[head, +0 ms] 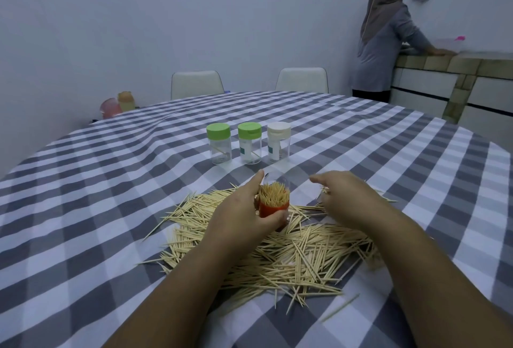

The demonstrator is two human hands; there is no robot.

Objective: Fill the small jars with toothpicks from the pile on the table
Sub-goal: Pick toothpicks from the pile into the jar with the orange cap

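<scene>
My left hand (pixel 244 209) grips a small clear jar (pixel 273 202) that sits on a red lid and is packed with upright toothpicks. It stands over the far side of the toothpick pile (pixel 291 253), which is spread across the checked tablecloth. My right hand (pixel 349 195) hovers just right of the jar with fingers curled down onto toothpicks at the pile's far edge; what it holds is hidden. Beyond stand three closed jars: two with green lids (pixel 218 143) (pixel 249 143) and one with a white lid (pixel 278 141), each nearly empty.
The grey and white checked tablecloth (pixel 111 209) covers the round table. Two white chairs (pixel 197 84) (pixel 302 80) stand at the far edge. Pink and orange containers (pixel 119 104) sit at the back left. A person (pixel 385 42) stands at a counter at the right.
</scene>
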